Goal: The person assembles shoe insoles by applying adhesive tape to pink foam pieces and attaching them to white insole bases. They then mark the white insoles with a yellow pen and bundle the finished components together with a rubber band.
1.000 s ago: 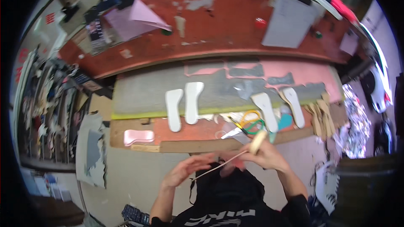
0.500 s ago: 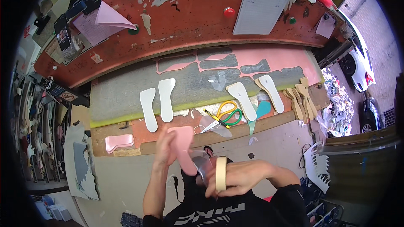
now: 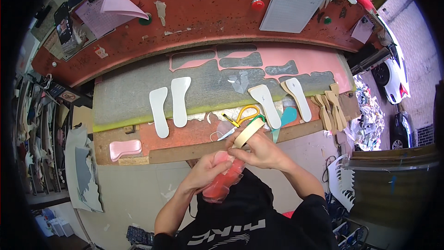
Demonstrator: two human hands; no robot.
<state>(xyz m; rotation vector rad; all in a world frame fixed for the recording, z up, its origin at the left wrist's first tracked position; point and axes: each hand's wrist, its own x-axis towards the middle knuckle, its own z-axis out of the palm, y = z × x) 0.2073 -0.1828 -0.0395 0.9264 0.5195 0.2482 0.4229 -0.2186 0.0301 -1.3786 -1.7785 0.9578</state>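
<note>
Close to my body, my left hand (image 3: 208, 172) grips a pink-red bundle (image 3: 221, 184) covered in clear, crinkled plastic. My right hand (image 3: 264, 152) meets its upper end, the thumb and fingertips pressed together there; what exactly they pinch is hidden. Around the right hand's fingers sits a roll of cream masking tape (image 3: 248, 134). Just beyond, scissors (image 3: 253, 115) with yellow and green handles lie on the bench, partly covered by the tape and hand. Two white sole-shaped pieces (image 3: 180, 102) rest at left. A pink sole-shaped piece (image 3: 126, 149) lies near the bench's left front edge.
Right of the scissors are tan-edged sole pieces (image 3: 266, 106), a teal scrap (image 3: 289, 116) and several brown templates (image 3: 329, 111). A pink sheet with sole-shaped cutouts (image 3: 300, 53) covers the back of the bench. Behind it rises a red board (image 3: 208, 14) with a clipboard (image 3: 293, 2).
My hands have come together; the right moved up and inward with the tape roll. The pink piece, held apart from the clear plastic before, now shows under it.
</note>
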